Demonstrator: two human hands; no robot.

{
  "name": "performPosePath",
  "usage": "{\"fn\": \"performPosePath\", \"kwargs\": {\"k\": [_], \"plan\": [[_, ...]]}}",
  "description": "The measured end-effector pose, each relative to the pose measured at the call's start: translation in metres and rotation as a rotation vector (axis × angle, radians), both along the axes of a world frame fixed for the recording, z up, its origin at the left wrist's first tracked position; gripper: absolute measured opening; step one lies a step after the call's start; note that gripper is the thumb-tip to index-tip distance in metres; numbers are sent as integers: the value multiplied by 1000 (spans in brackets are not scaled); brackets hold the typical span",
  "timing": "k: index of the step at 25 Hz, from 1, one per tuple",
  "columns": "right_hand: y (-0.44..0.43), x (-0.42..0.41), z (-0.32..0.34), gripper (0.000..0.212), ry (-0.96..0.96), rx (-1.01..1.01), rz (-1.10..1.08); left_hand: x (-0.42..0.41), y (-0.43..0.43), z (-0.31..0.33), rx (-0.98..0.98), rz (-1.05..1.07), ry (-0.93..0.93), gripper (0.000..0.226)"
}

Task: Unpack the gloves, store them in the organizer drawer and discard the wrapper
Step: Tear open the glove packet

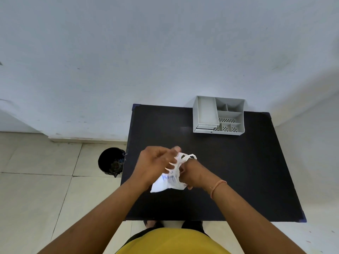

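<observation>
A white wrapper (167, 181) with blue print is held above the middle of the black table (238, 171). My left hand (156, 165) grips its upper left part. My right hand (194, 173) holds its right side, where a thin white strip (189, 157) sticks up between the hands. Whether that strip is glove or wrapper cannot be told, and the gloves themselves are not clearly visible. The grey organizer (219, 115) stands at the table's back right, with its drawer (206, 113) pulled out and showing nothing inside.
A black bin (111, 161) lined with a dark bag stands on the tiled floor just left of the table. A pale wall runs behind the table. My yellow shirt (172, 241) and feet are at the table's near edge.
</observation>
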State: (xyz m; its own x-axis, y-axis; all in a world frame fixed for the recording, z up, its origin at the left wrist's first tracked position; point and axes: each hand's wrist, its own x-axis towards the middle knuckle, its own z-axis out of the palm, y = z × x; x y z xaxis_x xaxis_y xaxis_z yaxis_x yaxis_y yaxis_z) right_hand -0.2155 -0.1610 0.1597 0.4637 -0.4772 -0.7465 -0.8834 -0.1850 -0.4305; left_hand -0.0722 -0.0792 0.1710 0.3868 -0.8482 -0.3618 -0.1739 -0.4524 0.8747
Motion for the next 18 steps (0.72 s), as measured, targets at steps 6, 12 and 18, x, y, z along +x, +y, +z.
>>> {"fn": "performPosePath", "kwargs": {"k": [6, 12, 18], "plan": [[0, -31, 33, 57, -336, 77, -147, 64, -5, -30, 324, 89, 368, 86], [-14, -53, 40, 41, -353, -258, -142, 62, -5, -29, 272, -26, 812, 55], [-15, -79, 42, 29, -560, -120, -460, 37, -15, -30, 137, -15, 906, 45]]}}
